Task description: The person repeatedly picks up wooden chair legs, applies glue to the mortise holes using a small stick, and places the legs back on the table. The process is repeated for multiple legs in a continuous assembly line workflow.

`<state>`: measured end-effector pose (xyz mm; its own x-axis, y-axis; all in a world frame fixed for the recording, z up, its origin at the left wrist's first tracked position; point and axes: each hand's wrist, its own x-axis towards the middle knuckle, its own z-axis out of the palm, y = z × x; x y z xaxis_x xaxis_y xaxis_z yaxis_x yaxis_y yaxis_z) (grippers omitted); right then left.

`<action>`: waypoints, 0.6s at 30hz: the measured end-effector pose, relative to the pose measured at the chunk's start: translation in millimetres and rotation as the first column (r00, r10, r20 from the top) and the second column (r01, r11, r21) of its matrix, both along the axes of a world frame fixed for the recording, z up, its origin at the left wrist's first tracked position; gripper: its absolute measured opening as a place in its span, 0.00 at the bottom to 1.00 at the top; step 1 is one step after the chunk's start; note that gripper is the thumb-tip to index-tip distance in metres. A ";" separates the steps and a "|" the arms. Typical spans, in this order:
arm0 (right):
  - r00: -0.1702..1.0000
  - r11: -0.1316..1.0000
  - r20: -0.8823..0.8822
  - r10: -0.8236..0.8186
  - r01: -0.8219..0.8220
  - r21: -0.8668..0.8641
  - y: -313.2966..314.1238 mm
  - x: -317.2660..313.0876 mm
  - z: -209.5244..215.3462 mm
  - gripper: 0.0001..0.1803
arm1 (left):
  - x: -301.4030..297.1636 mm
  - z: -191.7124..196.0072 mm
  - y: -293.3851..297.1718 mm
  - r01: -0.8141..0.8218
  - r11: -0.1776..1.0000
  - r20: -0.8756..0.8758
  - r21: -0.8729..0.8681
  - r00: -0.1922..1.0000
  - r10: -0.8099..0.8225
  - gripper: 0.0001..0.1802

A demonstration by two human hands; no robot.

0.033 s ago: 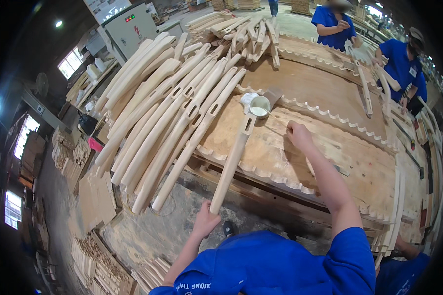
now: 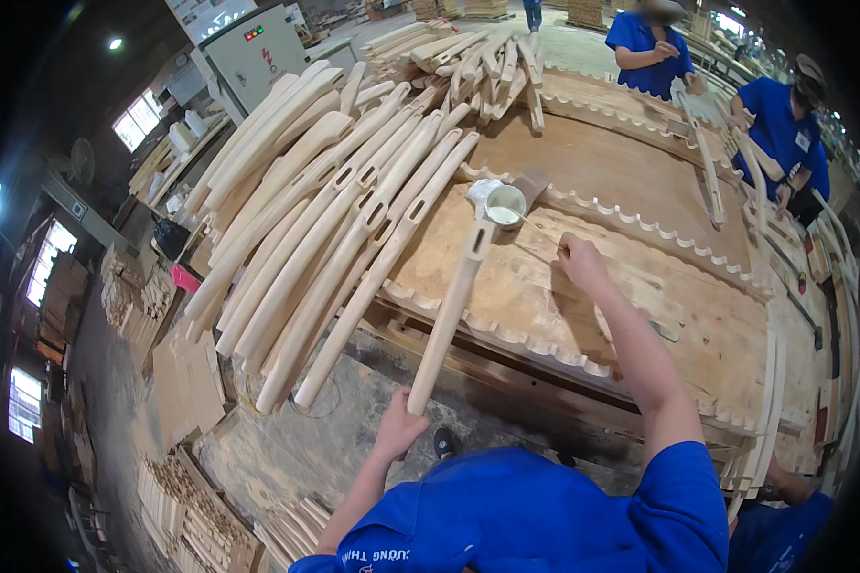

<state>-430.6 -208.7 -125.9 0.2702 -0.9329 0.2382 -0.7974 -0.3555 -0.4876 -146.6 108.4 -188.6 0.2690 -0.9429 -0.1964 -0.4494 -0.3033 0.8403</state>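
My left hand [image 2: 401,427] is closed around the near end of a long pale wooden bar [image 2: 444,329]. The bar slants up and away, and its far end, which has an oblong slot, lies over the workbench edge near a small cup [image 2: 505,204] of white paste or liquid. Above the bench, my right hand [image 2: 581,260] pinches a thin stick [image 2: 542,231] whose far end points at the cup's rim. Whether its tip touches the paste I cannot tell. White crumpled material sits against the cup's left side.
A large heap of similar slotted bars [image 2: 354,210] overhangs the bench at left. Scalloped wooden strips [image 2: 631,222] run across the workbench [image 2: 678,315]. People in blue handle wooden pieces at far right. A grey electrical cabinet [image 2: 258,57] stands behind the heap.
The bar in my left hand appears turned very slightly. At the far right, a person's wooden piece has shifted a little. My right hand has hardly moved.
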 end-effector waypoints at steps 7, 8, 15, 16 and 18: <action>0.984 0.990 -0.173 0.036 -0.058 -0.125 0.8 14.1 63.6 0.08 | 14.9 -27.4 -0.1 0.026 0.996 -0.066 0.080 0.998 -0.021 0.29; 0.972 0.988 -0.233 0.028 -0.062 -0.143 -2.1 11.4 75.7 0.08 | 13.8 -26.7 -4.1 0.049 0.996 -0.044 0.079 0.998 -0.046 0.29; 0.744 0.991 -0.669 0.004 -0.093 -0.097 4.9 70.1 146.3 0.09 | 11.4 -19.0 -10.7 0.056 0.998 0.092 -0.006 0.994 -0.056 0.29; 0.721 0.990 -0.693 0.002 -0.099 -0.100 5.2 76.2 149.2 0.10 | 11.0 -19.6 -10.5 0.057 0.998 0.090 -0.014 0.994 -0.055 0.29; 0.695 0.990 -0.719 -0.017 -0.090 -0.111 3.2 86.0 149.7 0.10 | 14.1 -24.4 -10.3 0.068 0.998 0.091 0.004 0.994 -0.068 0.29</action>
<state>-344.5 -205.5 23.8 0.4421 -0.8940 0.0730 -0.8698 -0.4074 0.2784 -132.6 98.1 -213.0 0.2214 -0.9594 -0.1747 -0.5432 -0.2702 0.7950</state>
